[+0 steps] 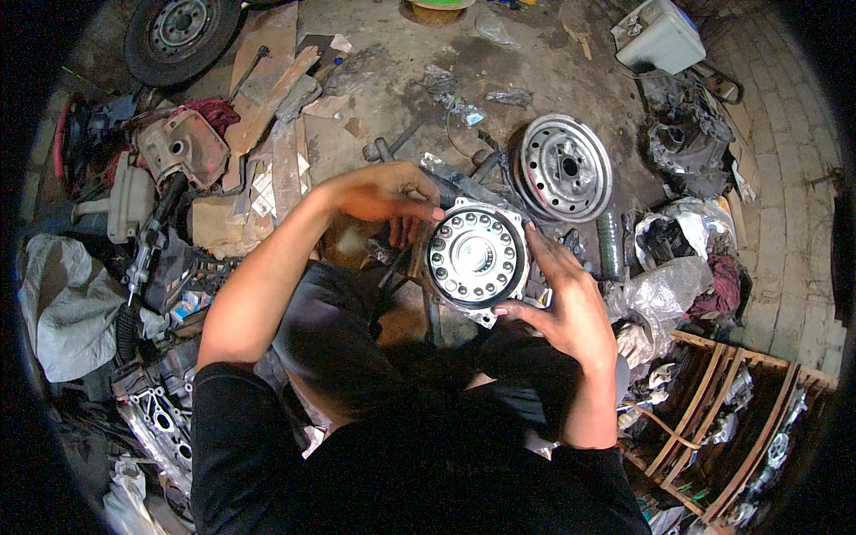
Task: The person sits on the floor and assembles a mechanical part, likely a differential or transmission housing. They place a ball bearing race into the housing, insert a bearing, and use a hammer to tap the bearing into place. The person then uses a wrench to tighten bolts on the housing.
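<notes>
In front of my lap I hold up a round metal housing [473, 255]. Its face has a ring of small dark-centred round holes or springs about a bright central bore, with a black band around it and bolt lugs on the outer edge. My right hand [571, 299] grips the right side, thumb at the lower edge and fingers along the upper right. From the upper left, my left hand [401, 198] bends over with a fingertip on the rim. Its other fingers curl down beside the housing, partly hidden.
A steel wheel rim [563, 168] lies just beyond my right hand, near a clear bottle [610, 245]. Metal parts and scraps crowd the left side. At lower right stands a wooden crate [704, 357] with parts. A tyre [178, 40] and white plastic container [664, 40] are farther off.
</notes>
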The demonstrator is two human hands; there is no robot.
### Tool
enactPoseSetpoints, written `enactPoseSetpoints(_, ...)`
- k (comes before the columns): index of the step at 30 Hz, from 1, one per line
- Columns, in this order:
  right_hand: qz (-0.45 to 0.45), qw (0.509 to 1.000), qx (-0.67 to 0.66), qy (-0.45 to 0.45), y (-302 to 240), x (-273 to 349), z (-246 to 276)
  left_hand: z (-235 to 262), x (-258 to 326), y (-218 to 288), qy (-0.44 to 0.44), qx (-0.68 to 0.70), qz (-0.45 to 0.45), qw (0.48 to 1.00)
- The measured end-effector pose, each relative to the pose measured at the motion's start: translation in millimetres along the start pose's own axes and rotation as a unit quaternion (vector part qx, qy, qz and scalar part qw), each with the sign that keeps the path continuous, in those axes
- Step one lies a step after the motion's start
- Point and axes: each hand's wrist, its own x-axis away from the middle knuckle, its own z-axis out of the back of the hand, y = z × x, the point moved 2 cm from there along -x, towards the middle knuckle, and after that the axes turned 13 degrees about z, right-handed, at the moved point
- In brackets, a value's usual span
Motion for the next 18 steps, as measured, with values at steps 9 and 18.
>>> enactPoseSetpoints(9, -0.001, 1.0, -0.018, -0.001, -0.8, -0.1, 1.3, 0.6, -4.9, -3.4, 0.012, -0.042, -0.011, 0.999)
enactPoseSetpoints(18, 0.007, 1.0, -0.006, 0.002, -0.3, 0.5, 0.7, 1.4, -1.7, 3.4, 0.003, -0.032, 0.001, 0.999)
